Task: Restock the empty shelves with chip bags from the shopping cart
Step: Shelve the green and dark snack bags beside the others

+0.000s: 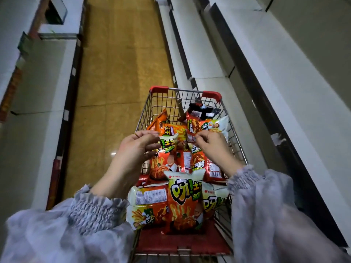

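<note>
Both forearms reach forward over the red-handled shopping cart (182, 90), which fills the view from centre to 6 o'clock. The left hand (135, 149), a ring (136, 135) on one finger, is turned palm inward with the wrist bent. Its thumb and curled fingers pinch the top edge of a white-and-green-topped chip bag (168, 144), which hangs upright above the load. At 3 o'clock of it, the right hand (213, 147) is raised to the same height, fingers bunched together and pinching the top corner of a red chip bag (199, 164). More chip bags (182, 202) lie heaped in the basket beneath the hands. Gathered grey sleeves (95, 211) cover both wrists. Bare white shelves (266, 63) run from 3 o'clock up to 1 o'clock, just beside the cart.
</note>
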Motion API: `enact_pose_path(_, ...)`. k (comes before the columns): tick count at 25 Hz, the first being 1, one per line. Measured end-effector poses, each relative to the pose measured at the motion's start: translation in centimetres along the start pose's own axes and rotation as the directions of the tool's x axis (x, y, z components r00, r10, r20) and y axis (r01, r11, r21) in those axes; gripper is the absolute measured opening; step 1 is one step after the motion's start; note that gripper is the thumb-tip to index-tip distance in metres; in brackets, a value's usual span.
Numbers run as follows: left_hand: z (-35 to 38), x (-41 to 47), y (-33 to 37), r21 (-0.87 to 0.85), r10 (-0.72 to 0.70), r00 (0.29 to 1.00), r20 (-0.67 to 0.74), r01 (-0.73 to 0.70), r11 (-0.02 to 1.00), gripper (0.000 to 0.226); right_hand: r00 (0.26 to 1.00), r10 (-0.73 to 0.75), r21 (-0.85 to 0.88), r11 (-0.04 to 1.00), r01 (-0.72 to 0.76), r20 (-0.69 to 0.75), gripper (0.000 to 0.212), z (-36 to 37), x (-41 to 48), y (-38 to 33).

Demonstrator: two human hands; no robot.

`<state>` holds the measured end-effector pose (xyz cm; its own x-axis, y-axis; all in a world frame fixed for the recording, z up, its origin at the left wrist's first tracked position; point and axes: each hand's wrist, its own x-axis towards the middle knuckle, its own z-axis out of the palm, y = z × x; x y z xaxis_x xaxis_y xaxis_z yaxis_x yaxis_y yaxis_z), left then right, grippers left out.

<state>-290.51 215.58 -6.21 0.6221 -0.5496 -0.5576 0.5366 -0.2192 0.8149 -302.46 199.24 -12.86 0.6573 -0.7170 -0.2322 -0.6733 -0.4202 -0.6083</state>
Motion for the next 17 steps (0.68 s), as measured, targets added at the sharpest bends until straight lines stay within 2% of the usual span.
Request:
enact_pose_path(3,0.7,2.7,-1.7,-0.001,-0.038,0.999,-0.036,0.038,0.999,0.009,1.0,-0.01,-0.023,1.0,0.01,0.017,0.025,1.6,4.9,1.5)
enact_pose_path(7,1.7,5.5,-3.9,-0.027,-0.098,0.993,-0.073,0.096,0.995,0.008,0.998,-0.046,-0.129,0.99,0.05,0.031,0.047,3.3,12.3,2.9)
enact_pose_path(9,1.9,6.6,-4.6,-0.048,-0.106,0.991,-0.083,0.102,0.994,0.007,0.999,0.011,-0.163,0.987,-0.003,0.048,0.054,4.1,15.5,2.9)
enact_pose_path(13,1.3,7.8,-4.9,-0.047,-0.079,0.991,-0.11,0.074,0.996,0.008,0.983,0.125,-0.27,0.959,-0.085,0.133,0.056,6.2,19.8,3.2)
enact_pose_path(17,0.2,8.1,-4.9,-0.018,-0.059,0.988,-0.14,0.057,0.998,0.006,0.985,0.112,-0.321,0.945,-0.066,0.129,0.063,7.3,20.8,4.0)
